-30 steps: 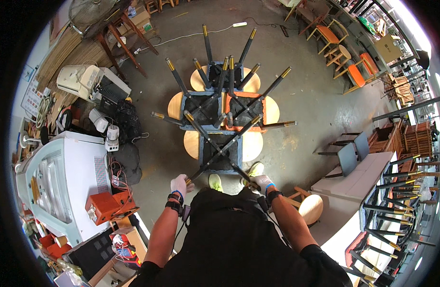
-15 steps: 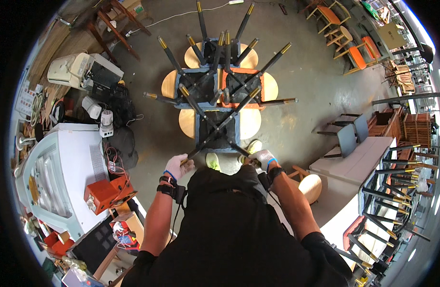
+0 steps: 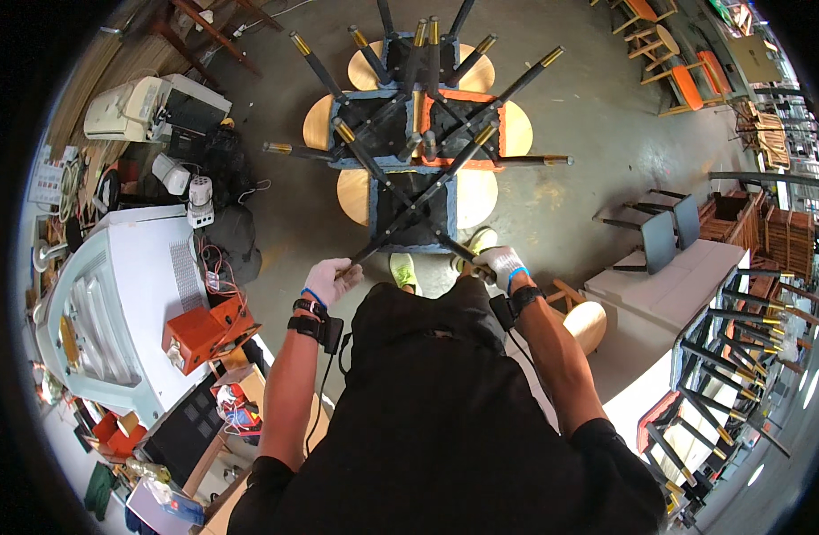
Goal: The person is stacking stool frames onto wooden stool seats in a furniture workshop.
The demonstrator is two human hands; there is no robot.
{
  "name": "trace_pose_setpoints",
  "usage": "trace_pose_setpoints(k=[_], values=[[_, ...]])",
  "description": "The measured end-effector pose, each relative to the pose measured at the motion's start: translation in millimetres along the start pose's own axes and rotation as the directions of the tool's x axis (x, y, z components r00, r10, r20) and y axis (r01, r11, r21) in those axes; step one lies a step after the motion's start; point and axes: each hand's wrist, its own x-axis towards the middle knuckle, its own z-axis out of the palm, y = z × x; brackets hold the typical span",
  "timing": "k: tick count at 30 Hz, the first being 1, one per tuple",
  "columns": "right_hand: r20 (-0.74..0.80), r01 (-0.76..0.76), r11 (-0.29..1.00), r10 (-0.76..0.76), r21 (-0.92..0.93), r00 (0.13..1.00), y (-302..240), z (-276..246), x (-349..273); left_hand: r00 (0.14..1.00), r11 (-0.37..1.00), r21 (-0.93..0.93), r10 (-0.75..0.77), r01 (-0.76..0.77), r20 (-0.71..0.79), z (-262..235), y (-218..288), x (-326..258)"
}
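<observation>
In front of me, several stools stand upside down with their black, gold-tipped legs in the air. The nearest upturned stool [image 3: 411, 207] has a blue-edged seat and crossed legs. My left hand [image 3: 333, 280], in a white glove, is closed around the end of its near-left leg [image 3: 374, 247]. My gloved right hand [image 3: 500, 267] is closed on the near-right leg [image 3: 451, 244]. Beyond it lie an orange-edged upturned stool [image 3: 506, 164] and blue-edged ones. Round pale wooden seats [image 3: 477, 198] show from beneath them. My shoes [image 3: 403, 269] are close to the nearest stool.
On the left are a white cabinet [image 3: 151, 267], an orange box [image 3: 196, 337] and loose cables [image 3: 215, 272]. To the right stand a white table [image 3: 641, 285], blue-grey chairs [image 3: 659, 241] and a round wooden stool [image 3: 583, 325]. More upturned stools [image 3: 717, 366] crowd the far right.
The view has shifted, so the stool cluster sits higher in the picture. Both hands remain on the same two legs, slightly farther up the picture.
</observation>
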Motion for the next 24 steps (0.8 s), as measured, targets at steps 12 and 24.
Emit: trace_pose_setpoints(k=[12, 24], values=[[-0.092, -0.079, 0.995, 0.084, 0.056, 0.992, 2, -16, 10, 1.0, 0.99, 0.142, 0.011, -0.011, -0.001, 26, 2, -11], [-0.039, 0.336, 0.936, -0.341, -0.105, 0.939, 80, -31, 22, 0.982, 0.963, 0.249, 0.142, -0.107, -0.126, 1, -19, -6]])
